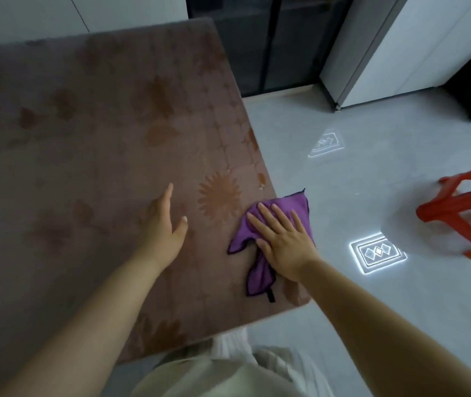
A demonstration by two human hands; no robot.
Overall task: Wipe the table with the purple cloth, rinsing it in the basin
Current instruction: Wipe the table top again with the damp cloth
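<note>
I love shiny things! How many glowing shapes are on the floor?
2. The bright glowing shape is on the floor between the table and the red stool. The fainter glowing shape is farther back, nearer the white cabinet. The table may hide others.

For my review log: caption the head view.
Right hand presses purple cloth at table edge; left hand open nearby.

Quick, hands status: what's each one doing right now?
Left hand: open, fingers straight, holding nothing, over the table.
Right hand: open, fingers flat on the purple cloth, no grip around it.
</note>
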